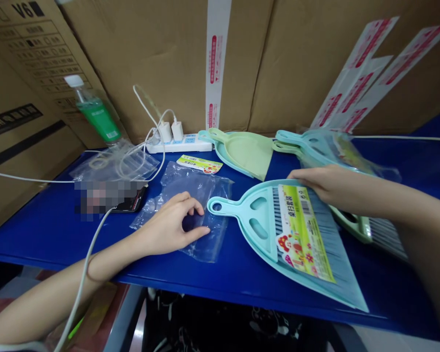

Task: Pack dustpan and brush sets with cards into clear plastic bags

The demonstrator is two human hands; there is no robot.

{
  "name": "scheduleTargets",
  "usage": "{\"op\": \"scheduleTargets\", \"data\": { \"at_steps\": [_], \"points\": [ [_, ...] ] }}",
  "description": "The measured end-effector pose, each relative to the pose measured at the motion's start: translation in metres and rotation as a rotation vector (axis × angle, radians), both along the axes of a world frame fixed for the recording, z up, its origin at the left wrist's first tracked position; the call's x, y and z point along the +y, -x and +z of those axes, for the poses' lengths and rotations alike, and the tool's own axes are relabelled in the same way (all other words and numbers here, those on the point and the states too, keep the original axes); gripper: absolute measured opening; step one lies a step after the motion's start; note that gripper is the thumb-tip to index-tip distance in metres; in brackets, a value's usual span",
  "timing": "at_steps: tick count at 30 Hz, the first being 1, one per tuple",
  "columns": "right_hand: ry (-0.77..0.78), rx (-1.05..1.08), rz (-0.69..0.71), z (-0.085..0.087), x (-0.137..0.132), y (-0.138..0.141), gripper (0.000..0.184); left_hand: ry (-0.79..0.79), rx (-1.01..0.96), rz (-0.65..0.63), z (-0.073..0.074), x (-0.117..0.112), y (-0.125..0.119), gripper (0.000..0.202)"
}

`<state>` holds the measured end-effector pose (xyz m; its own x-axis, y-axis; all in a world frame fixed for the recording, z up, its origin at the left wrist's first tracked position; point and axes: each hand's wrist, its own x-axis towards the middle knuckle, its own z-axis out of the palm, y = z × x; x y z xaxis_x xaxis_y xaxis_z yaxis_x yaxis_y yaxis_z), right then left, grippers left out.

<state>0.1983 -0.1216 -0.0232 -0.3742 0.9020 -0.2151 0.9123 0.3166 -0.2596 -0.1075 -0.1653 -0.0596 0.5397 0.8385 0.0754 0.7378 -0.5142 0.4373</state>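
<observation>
My left hand (174, 222) rests on a clear plastic bag (190, 205) lying flat on the blue table (51, 230); thumb and fingers curl into a pinch on the bag's film. My right hand (320, 183) presses down on a light blue dustpan set (278, 230) with a small brush and a yellow-green label card (303, 234) laid in it. Its fingers lie over the set's far edge. The dustpan's handle points left, toward the bag.
A green dustpan (247, 154) and bagged blue dustpans (326, 149) lie behind. A second label card (200, 164), a power strip (176, 144) with chargers, white cables, a phone (132, 203), more clear bags (113, 166) and a green bottle (95, 112) sit left. Cardboard boxes wall the back.
</observation>
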Motion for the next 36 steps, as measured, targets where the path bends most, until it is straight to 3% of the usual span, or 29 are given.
{"op": "scheduleTargets", "data": {
  "at_steps": [5,9,13,18,24,31,36],
  "points": [
    [0.020,0.019,0.012,-0.0006,-0.0009,-0.0009,0.020,0.012,0.051,-0.016,0.0015,0.0002,-0.0041,0.011],
    [0.032,-0.003,0.023,-0.0003,-0.0006,-0.0012,0.021,0.025,0.068,-0.033,0.0010,-0.0012,-0.0050,0.013],
    [0.053,-0.028,0.001,0.0015,-0.0009,0.0005,0.023,0.002,0.031,0.042,-0.0020,-0.0012,-0.0060,0.026],
    [0.063,-0.024,-0.027,0.0013,-0.0020,0.0011,0.026,0.061,-0.009,-0.040,-0.0036,0.0026,-0.0042,0.009],
    [0.035,0.016,0.021,-0.0020,0.0001,-0.0029,0.022,0.022,-0.044,-0.025,-0.0042,0.0000,-0.0055,0.001],
    [-0.004,0.063,0.037,-0.0079,0.0016,-0.0080,0.020,-0.045,-0.139,-0.012,0.0010,0.0002,-0.0037,0.013],
    [0.030,0.072,0.022,-0.0016,-0.0017,0.0006,0.022,-0.067,-0.151,0.004,0.0055,-0.0009,-0.0010,0.013]
  ]
}}
